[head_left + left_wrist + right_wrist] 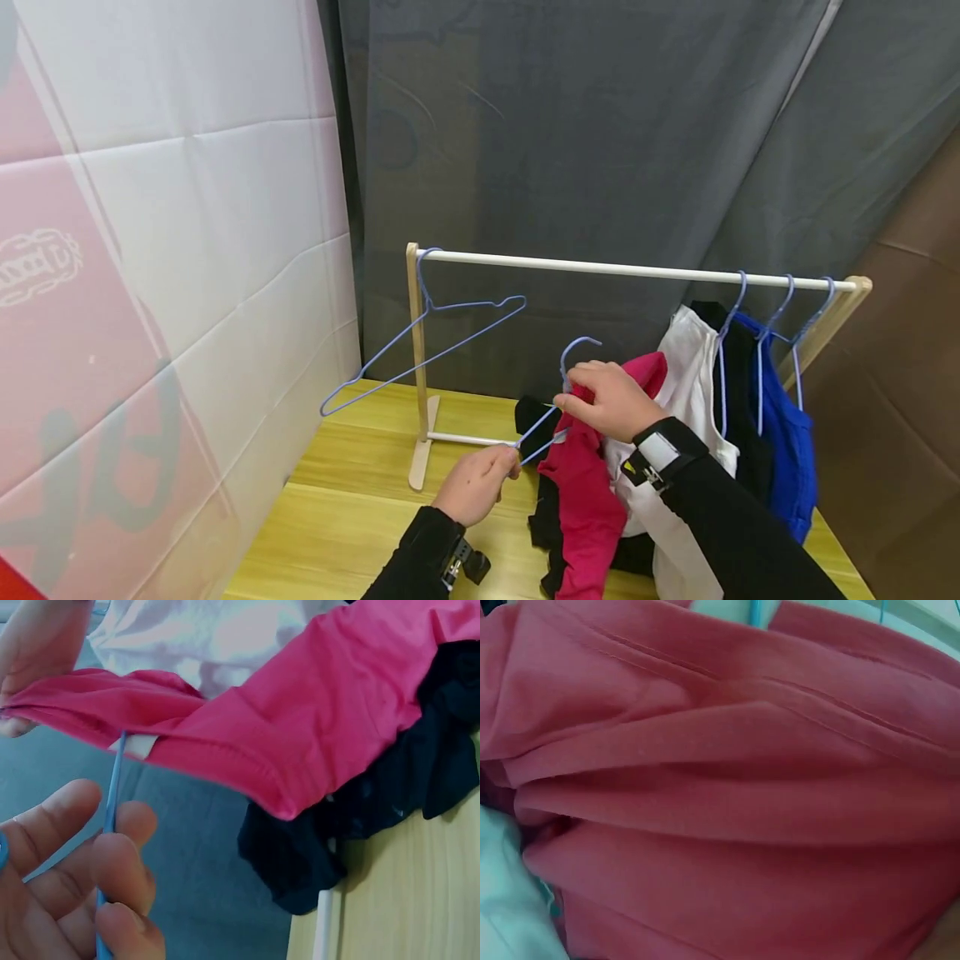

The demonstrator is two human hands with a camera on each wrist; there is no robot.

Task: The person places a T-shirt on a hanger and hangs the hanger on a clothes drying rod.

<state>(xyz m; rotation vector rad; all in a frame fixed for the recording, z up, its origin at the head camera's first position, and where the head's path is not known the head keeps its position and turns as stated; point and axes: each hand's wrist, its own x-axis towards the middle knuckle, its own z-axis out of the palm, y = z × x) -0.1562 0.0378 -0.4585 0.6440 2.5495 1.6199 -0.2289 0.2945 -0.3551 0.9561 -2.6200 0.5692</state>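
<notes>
A blue wire hanger (pixel 535 428) is held at one end by my left hand (pixel 474 485), its fingers curled round the wire. My right hand (pixel 613 402) grips the pinkish-red garment (pixel 583 500) up by the hanger's hook, which sticks up above the fingers. In the left wrist view the hanger wire (pixel 115 780) runs from the left fingers into the garment's neck opening, beside a white label (pixel 139 745). Folds of the same red cloth (pixel 705 795) fill most of the right wrist view. The garment's lower part hangs down over black cloth.
A rack with a white rail (pixel 600 267) stands on the wooden table (pixel 337 517). One bare blue hanger (pixel 427 364) hangs at its left end. White (pixel 686 350), black and blue (pixel 793 458) garments hang at the right. Black cloth (pixel 531 415) lies behind the red garment.
</notes>
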